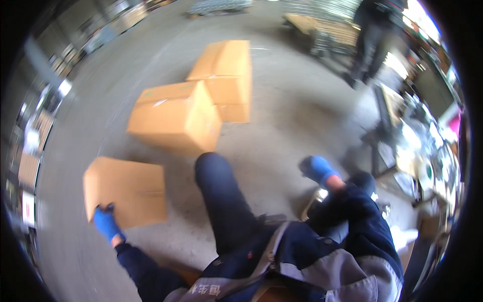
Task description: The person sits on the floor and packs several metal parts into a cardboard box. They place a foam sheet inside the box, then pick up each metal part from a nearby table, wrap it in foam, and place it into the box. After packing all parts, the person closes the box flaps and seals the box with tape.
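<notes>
My left hand [107,224], in a blue glove with dark fingertips, grips the near left edge of a brown cardboard box [132,189]. Whether this box is folded flat or standing up, I cannot tell. My right hand [320,170], gloved the same way, hangs out to the right over the floor, away from the boxes. Motion smears its fingers, and no object shows in it. Ahead of my knee stands a closed cardboard box [168,116] with tape on its top. Right behind it is a taller closed carton [226,80].
A cluttered workbench [402,146] with plastic-wrapped goods and rolls runs along the right. At the back right, a person [377,40] in dark clothes stands near a wooden pallet [322,27] bearing shiny metal goods. Shelves and stacked goods [30,166] line the far left.
</notes>
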`<state>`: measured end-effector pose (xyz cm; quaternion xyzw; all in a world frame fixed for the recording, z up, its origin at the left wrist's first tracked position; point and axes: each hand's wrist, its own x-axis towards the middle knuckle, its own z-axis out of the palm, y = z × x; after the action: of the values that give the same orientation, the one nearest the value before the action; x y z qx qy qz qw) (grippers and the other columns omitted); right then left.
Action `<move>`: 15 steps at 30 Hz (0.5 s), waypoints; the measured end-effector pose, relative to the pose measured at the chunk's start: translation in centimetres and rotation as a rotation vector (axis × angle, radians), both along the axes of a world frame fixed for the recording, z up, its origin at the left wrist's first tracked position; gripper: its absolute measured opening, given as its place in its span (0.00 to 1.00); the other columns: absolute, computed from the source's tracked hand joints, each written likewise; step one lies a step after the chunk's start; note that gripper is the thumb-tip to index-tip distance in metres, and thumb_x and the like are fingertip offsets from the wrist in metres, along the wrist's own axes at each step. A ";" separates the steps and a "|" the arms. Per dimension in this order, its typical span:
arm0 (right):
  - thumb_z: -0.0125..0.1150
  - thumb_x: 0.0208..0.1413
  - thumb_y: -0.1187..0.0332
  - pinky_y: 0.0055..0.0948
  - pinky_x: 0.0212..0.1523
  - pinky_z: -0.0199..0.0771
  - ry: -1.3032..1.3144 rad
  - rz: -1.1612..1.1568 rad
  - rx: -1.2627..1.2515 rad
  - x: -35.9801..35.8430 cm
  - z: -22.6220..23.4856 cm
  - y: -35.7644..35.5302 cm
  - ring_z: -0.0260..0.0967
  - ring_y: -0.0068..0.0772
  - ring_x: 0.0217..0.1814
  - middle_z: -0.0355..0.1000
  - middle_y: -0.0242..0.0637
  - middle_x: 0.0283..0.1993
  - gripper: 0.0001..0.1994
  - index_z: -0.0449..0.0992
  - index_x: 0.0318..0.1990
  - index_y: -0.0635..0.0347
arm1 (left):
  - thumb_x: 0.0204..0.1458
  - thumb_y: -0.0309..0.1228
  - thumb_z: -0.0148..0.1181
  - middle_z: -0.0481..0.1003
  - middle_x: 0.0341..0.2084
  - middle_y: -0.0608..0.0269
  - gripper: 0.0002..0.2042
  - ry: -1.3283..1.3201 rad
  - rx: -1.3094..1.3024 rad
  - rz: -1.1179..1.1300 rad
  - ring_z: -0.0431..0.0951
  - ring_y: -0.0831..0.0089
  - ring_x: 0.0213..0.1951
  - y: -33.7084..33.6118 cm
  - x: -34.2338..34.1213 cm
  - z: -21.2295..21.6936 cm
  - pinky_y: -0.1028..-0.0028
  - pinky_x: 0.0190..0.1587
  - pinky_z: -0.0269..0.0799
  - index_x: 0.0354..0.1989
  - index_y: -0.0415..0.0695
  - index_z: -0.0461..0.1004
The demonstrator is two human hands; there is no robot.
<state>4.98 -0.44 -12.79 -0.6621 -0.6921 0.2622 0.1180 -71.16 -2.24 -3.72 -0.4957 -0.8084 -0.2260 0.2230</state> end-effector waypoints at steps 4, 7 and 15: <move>0.65 0.54 0.69 0.35 0.44 0.78 0.278 -0.070 0.281 -3.0 5.7 0.0 0.79 0.41 0.42 0.80 0.45 0.42 0.12 0.81 0.45 0.61 | 0.55 0.33 0.66 0.79 0.43 0.50 0.23 -0.469 0.120 -0.258 0.78 0.67 0.40 0.1 9.2 13.0 0.69 0.43 0.74 0.55 0.31 0.72; 0.63 0.52 0.68 0.35 0.43 0.77 0.812 -0.261 0.373 -4.9 12.7 1.8 0.79 0.38 0.40 0.80 0.45 0.40 0.13 0.80 0.44 0.62 | 0.58 0.27 0.61 0.74 0.51 0.52 0.21 -0.594 0.262 -0.512 0.76 0.68 0.46 2.7 13.6 17.5 0.72 0.48 0.73 0.57 0.28 0.70; 0.51 0.64 0.46 0.33 0.59 0.70 1.050 -0.331 0.474 0.7 24.5 -1.5 0.68 0.35 0.63 0.73 0.45 0.58 0.32 0.67 0.64 0.64 | 0.46 0.17 0.53 0.76 0.27 0.54 0.09 -0.145 0.125 -1.172 0.77 0.68 0.30 4.6 43.0 18.1 0.72 0.33 0.73 0.35 0.35 0.78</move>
<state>5.63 -1.97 11.75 -0.4987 -0.4686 0.3708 0.6279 -28.15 2.35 14.36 -0.8287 -0.3982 -0.3917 0.0340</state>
